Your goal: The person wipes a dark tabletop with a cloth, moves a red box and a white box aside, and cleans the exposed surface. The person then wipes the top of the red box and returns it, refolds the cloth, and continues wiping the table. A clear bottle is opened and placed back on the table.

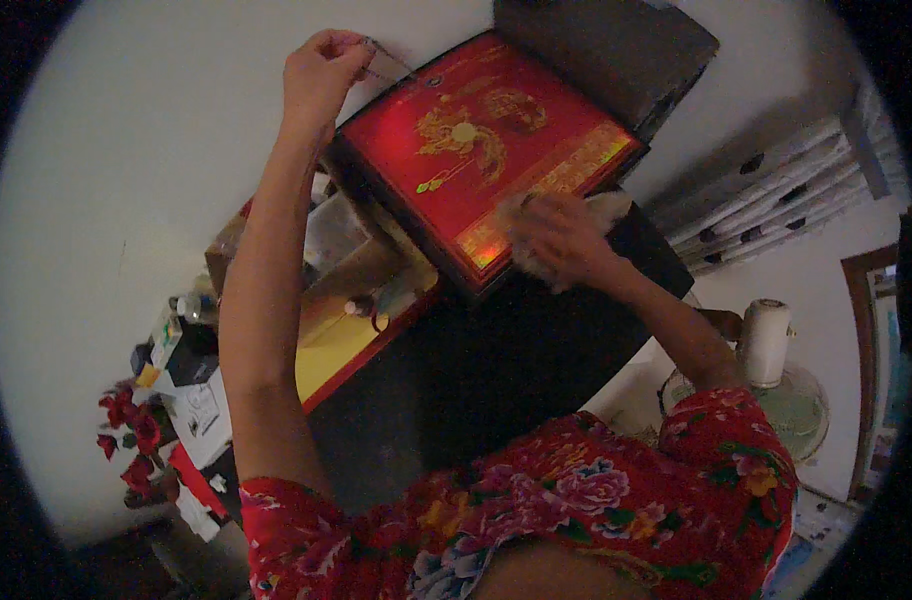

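A red panel (426, 157) with gold ornament and a shiny gold band lies before me, set in a dark frame. My left hand (328, 64) is raised past its far left edge. Its fingertips pinch a thin cord or chain (385, 52), which runs to a small dark ring-like piece (434, 82) on the panel. At the panel's near right edge, my right hand (565, 236) lies over a pale, fluffy cloth (527, 251). Some of the cloth shows beyond the fingers, and the palm side is hidden.
A dark surface (463, 360) lies below the panel, with a dark upright board (598, 60) behind it. On the left are a yellow surface with a red edge (332, 352), papers (197, 420), a bottle (190, 306) and red flowers (145, 431). A white cylinder (766, 341) stands at right.
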`<state>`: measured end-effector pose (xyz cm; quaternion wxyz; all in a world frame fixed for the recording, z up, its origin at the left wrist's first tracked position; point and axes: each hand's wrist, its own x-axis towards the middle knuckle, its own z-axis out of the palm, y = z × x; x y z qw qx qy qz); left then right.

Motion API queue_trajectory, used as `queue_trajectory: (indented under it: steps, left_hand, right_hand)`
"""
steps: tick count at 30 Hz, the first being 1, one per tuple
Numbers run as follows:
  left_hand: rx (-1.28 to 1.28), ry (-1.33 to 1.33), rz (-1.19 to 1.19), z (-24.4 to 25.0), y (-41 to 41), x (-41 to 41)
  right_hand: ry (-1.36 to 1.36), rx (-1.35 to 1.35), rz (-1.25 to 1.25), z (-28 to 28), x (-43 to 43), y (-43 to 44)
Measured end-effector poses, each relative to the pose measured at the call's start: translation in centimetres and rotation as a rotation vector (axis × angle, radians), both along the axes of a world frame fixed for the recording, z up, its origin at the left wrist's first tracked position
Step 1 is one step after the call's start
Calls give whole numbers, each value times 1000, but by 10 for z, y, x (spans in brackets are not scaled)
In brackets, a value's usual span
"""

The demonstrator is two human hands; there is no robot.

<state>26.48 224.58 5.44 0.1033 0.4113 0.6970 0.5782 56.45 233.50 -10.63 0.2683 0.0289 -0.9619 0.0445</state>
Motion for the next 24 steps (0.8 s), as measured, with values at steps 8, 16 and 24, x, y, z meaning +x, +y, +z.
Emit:
queue_trajectory:
  steps: [8, 16, 24]
  left_hand:
    - [39, -8, 27, 3, -27, -15]
    - [52, -29, 88, 10, -46, -27]
    - [4, -15, 152, 1, -41, -43]
  right_hand:
    - [-281, -81, 633, 27, -75, -25]
    - [-249, 161, 401, 29, -252, -1]
    - [-96, 261, 135, 2, -337, 32]
